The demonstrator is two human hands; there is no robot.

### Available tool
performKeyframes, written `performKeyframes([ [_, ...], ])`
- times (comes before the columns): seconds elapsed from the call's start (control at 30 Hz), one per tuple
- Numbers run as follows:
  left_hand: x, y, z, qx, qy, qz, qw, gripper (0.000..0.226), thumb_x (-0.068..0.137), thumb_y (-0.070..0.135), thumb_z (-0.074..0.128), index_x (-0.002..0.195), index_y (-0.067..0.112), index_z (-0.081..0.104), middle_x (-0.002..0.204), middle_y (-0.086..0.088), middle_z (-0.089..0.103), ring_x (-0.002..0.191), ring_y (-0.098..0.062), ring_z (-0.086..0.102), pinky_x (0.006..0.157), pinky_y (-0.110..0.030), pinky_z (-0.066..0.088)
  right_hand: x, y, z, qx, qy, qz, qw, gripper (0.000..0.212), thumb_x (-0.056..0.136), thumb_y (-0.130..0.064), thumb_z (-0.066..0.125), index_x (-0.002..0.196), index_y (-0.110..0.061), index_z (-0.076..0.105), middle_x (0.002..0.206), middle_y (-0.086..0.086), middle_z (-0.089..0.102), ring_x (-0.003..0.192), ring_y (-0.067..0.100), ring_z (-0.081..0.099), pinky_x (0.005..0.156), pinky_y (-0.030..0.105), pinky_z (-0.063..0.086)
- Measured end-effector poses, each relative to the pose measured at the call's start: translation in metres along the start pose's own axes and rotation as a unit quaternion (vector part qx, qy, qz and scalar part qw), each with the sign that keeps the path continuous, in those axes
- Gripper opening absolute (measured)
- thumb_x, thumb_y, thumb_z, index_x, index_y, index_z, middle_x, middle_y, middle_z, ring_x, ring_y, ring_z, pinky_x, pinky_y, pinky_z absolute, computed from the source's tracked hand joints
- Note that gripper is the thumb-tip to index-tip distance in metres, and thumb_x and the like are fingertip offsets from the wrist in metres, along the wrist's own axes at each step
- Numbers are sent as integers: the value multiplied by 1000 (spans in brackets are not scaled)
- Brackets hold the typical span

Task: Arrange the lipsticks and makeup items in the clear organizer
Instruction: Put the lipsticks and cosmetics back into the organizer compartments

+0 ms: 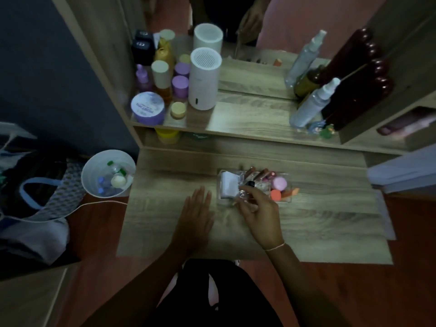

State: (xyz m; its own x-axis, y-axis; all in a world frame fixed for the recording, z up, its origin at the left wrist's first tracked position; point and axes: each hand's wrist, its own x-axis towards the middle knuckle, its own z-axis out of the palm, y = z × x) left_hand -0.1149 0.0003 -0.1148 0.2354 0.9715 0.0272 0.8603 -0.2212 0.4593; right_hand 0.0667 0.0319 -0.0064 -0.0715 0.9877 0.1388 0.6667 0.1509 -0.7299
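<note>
A clear organizer (286,199) sits on the wooden dresser top (165,185), right of centre. Inside it are a white pad (229,185) at the left, several lipsticks (258,173) along the back, a pink sponge (279,182) and orange sponges (276,195) at the right. My right hand (259,214) hovers over the organizer's front and pinches a small clear bottle with a black cap (246,189). My left hand (197,214) lies flat on the dresser top just left of the organizer, fingers spread, holding nothing.
On the upper shelf stand a white cylinder device (204,79), purple and yellow jars (148,108) and bottles, spray bottles (313,103) and a dark bottle at the right before a mirror. A white bin (94,182) with trash sits left of the dresser, beside bags.
</note>
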Motion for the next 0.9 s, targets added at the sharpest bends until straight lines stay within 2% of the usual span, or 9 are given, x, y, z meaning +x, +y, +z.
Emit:
performKeyframes([
  [0.07, 8, 16, 3, -1, 2, 32, 999, 62, 91, 33, 43, 143, 3, 28, 152, -18, 19, 142, -32, 16, 116, -43, 9, -2, 11, -18, -9, 34, 0, 999, 19, 84, -18, 70, 102, -16, 66, 100, 1, 69, 90, 8, 61, 82, 12, 45],
  [0.17, 19, 35, 2, -5, 0, 50, 999, 63, 92, 35, 40, 146, 7, 22, 154, -16, 17, 143, -30, 13, 116, -45, 12, -4, 26, -37, -19, 76, 20, 997, 24, 81, -11, 73, 103, -16, 67, 99, 3, 69, 88, 17, 65, 82, 30, 54],
  [0.27, 29, 50, -2, 28, -21, 87, 996, 63, 93, 37, 34, 146, 7, 21, 155, -17, 21, 143, -32, 15, 115, -50, 18, 0, 35, -45, -33, 93, 30, 995, 26, 81, -8, 72, 106, -16, 67, 98, 4, 69, 83, 18, 66, 78, 38, 57],
  [0.37, 42, 62, -5, 91, -35, 129, 987, 60, 91, 37, 38, 142, 5, 32, 151, -19, 31, 140, -35, 24, 110, -54, 27, 7, 41, -47, -38, 93, 30, 995, 24, 82, -6, 70, 105, -13, 67, 101, 6, 70, 84, 18, 67, 78, 41, 58],
  [0.47, 53, 68, -3, 125, -42, 145, 981, 58, 92, 36, 40, 140, 4, 36, 148, -19, 36, 138, -35, 31, 109, -54, 29, 14, 43, -43, -43, 88, 16, 995, 22, 83, -4, 69, 104, -11, 67, 101, 8, 69, 84, 17, 66, 78, 37, 58],
  [0.63, 67, 68, 1, 143, -66, 136, 978, 57, 94, 37, 32, 141, 6, 34, 148, -17, 37, 138, -35, 31, 110, -54, 22, 23, 48, -37, -55, 44, 15, 997, 23, 81, -1, 68, 103, -8, 68, 97, 11, 68, 85, 22, 66, 77, 42, 57],
  [0.9, 74, 69, 5, 137, -50, 149, 978, 51, 93, 33, 34, 135, 6, 44, 142, -16, 47, 133, -35, 40, 107, -54, 31, 30, 53, -27, -71, 12, 30, 997, 25, 80, -1, 66, 103, -10, 66, 96, 11, 67, 85, 23, 64, 74, 39, 57],
])
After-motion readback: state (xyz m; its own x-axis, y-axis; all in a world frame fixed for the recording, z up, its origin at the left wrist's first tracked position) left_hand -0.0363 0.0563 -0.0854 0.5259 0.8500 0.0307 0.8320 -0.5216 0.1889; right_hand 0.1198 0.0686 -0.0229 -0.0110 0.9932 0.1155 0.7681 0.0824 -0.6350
